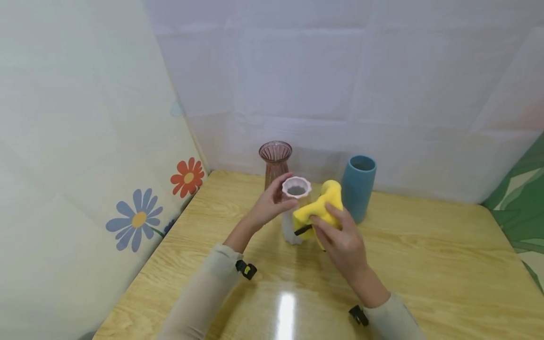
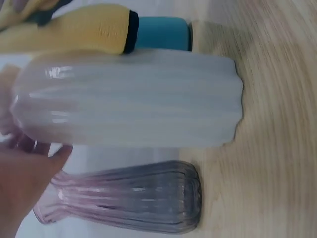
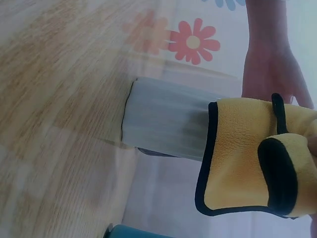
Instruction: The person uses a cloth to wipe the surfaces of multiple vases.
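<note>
My left hand (image 1: 268,204) grips a white fluted vase (image 1: 291,229) near its scalloped rim, thumb on the near side. The vase stands almost upright, its wavy base close over the wooden tabletop in the left wrist view. In my right hand (image 1: 346,242) is a bunched yellow cloth (image 1: 331,196) with black edging, pinched between thumb and fingers at the vase's right side. One flap of the cloth (image 3: 237,158) hangs down and overlaps the vase in the right wrist view.
Behind the white vase, to its left, stands a purple-pink ribbed glass vase (image 1: 275,156). A blue vase (image 1: 359,189) is at the back right of the wooden table (image 1: 433,255). White sheeting (image 1: 297,85) hangs behind, and a flower-printed panel (image 1: 76,141) borders the left.
</note>
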Available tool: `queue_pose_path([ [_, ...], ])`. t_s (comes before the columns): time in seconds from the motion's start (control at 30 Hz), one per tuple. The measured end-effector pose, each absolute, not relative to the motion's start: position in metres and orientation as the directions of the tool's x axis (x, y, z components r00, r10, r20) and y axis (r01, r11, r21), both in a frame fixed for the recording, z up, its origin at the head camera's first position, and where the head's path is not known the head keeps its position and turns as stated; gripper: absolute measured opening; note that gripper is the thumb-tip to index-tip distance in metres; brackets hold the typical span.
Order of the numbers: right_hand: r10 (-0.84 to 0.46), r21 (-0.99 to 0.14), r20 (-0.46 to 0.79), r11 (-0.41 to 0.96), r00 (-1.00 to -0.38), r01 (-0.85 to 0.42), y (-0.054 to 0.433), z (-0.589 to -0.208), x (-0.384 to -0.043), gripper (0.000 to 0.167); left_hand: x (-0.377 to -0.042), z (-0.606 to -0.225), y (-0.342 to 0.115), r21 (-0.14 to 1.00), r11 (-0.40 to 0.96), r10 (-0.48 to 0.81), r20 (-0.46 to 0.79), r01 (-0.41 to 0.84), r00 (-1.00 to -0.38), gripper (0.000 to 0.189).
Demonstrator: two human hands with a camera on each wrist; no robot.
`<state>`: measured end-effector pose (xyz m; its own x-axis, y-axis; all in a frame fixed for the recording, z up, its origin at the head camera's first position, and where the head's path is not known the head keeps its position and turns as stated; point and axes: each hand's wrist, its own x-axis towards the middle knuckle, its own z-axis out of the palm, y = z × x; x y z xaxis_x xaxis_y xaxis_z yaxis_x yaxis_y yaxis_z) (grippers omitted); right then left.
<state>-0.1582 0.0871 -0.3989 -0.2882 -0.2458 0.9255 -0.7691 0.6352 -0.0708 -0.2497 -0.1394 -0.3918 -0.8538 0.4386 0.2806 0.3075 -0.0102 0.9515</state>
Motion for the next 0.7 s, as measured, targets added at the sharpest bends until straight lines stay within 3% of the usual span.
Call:
queue_pose_path([
  [0.23,-0.247,-0.104,0.918,0.604,-0.310,-0.790,0.083,-0.405,-0.170,0.022,-0.253,-0.389,-0.134,0.940,0.067,0.373,0.287,0.334,-0.883,0.068],
  [0.5,-0.290,-0.138,0.874,0.622,-0.390,-0.771,0.076,-0.413,-0.181,0.017,-0.257,-0.387,-0.137,0.937,0.062,0.406,0.291,0.344,-0.866,0.062],
  [0.7,-0.312,-0.140,0.850,0.643,-0.425,-0.753,0.071,-0.416,-0.186,0.031,-0.260,-0.384,-0.137,0.930,0.078,0.425,0.295,0.359,-0.856,0.061],
])
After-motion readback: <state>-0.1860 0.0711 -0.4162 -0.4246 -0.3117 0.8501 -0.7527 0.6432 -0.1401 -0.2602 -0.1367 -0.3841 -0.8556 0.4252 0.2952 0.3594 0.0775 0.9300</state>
